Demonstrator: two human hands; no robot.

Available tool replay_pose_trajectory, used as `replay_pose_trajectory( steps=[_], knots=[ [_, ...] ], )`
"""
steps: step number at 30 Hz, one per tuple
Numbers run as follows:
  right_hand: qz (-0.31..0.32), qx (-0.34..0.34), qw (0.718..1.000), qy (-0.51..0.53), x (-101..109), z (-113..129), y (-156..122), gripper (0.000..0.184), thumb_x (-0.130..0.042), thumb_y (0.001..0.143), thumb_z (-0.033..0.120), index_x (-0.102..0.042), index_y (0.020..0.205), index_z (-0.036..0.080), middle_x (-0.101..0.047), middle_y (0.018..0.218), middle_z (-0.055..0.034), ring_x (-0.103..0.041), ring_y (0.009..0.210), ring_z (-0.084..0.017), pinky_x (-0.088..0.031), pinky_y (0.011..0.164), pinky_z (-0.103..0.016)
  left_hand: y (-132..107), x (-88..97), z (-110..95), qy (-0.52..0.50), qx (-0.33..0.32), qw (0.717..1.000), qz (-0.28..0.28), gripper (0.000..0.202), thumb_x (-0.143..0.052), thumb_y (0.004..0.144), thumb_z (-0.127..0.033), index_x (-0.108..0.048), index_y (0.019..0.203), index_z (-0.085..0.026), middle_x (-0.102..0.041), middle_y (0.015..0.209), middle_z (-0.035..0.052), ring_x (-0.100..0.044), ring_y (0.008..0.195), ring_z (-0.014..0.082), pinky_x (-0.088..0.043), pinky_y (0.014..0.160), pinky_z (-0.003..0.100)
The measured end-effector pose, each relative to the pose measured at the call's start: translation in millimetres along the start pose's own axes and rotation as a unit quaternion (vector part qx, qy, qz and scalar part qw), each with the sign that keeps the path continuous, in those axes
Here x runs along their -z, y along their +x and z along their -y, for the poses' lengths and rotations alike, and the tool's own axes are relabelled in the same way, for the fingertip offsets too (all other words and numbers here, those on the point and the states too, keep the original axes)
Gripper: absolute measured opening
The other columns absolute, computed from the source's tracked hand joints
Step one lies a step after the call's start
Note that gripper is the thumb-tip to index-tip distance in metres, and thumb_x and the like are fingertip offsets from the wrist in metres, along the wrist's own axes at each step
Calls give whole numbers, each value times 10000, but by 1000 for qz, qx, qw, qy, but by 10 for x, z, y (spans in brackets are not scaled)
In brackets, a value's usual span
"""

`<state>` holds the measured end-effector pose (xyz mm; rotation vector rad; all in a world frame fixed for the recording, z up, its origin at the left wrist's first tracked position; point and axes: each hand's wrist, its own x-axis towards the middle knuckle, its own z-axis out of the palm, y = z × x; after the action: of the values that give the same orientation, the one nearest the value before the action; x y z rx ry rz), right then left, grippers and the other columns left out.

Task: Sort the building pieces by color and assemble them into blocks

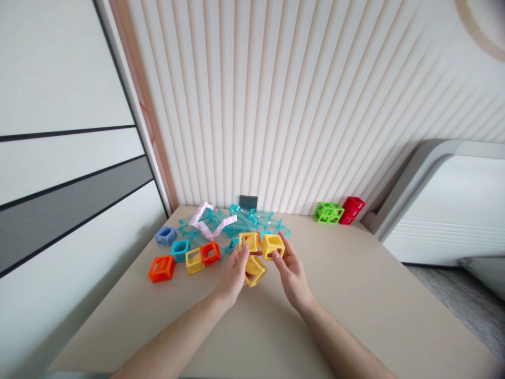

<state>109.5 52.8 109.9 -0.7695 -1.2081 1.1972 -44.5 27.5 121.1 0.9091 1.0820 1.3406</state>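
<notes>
My left hand (pixel 238 266) is closed on a yellow hollow cube block (pixel 248 242), its thumb pressed on the near face. A second yellow cube block (pixel 254 271) sits tilted just below, against the fingers of that hand; whether it is joined to the first I cannot tell. My right hand (pixel 291 268) grips another yellow cube block (pixel 273 246) between thumb and fingers, a small gap to the right of the left hand's block. A bit of orange shows between the two upper blocks. Both hands are over the middle of the table.
Left of the hands lie orange (pixel 161 269), blue (pixel 166 236), teal (pixel 180 250) and joined yellow and red blocks (pixel 210 253). Behind are clear teal track pieces (pixel 260 217) and a lilac zigzag piece (pixel 205 227). Green (pixel 329 212) and red blocks (pixel 352 210) stand by the ribbed wall.
</notes>
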Motion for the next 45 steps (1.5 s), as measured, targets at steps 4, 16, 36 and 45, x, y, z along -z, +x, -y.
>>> replay_pose_trajectory(
  steps=[4, 16, 36, 45],
  knots=[
    [5, 95, 994, -43, 91, -11, 56, 421, -670, 920, 328, -546, 1321, 299, -615, 1356, -89, -626, 1209, -251, -527, 1004, -433, 47, 66, -7, -5, 19, 1000, 10, 642, -564, 831, -725, -669, 1128, -165, -736, 937, 73, -576, 567, 112, -390, 466, 208],
    [8, 360, 868, -341, 271, -64, 1, 485, -514, 829, -25, -553, 1186, 301, -567, 1255, -83, -608, 1172, -235, -562, 907, -416, -56, 4, -50, -64, 43, 990, 121, 517, -629, 854, -634, -628, 1124, -193, -706, 894, 36, -580, 617, 108, -442, 567, 211],
    [177, 210, 925, -263, 150, 211, -115, 382, -520, 981, 265, -553, 1360, 296, -473, 1472, -103, -441, 1393, -294, -381, 1151, -498, 29, 56, 3, -54, -10, 998, 36, 548, -696, 803, -626, -577, 1127, -200, -665, 789, -4, -612, 616, 128, -426, 560, 214],
    [115, 139, 970, -163, 131, 71, -107, 446, -500, 1009, 397, -417, 1439, 312, -472, 1479, -110, -436, 1396, -289, -414, 1119, -492, -20, 29, -61, -6, -3, 998, 58, 563, -672, 799, -663, -570, 1085, -189, -604, 708, -31, -555, 560, 109, -385, 493, 194]
  ],
)
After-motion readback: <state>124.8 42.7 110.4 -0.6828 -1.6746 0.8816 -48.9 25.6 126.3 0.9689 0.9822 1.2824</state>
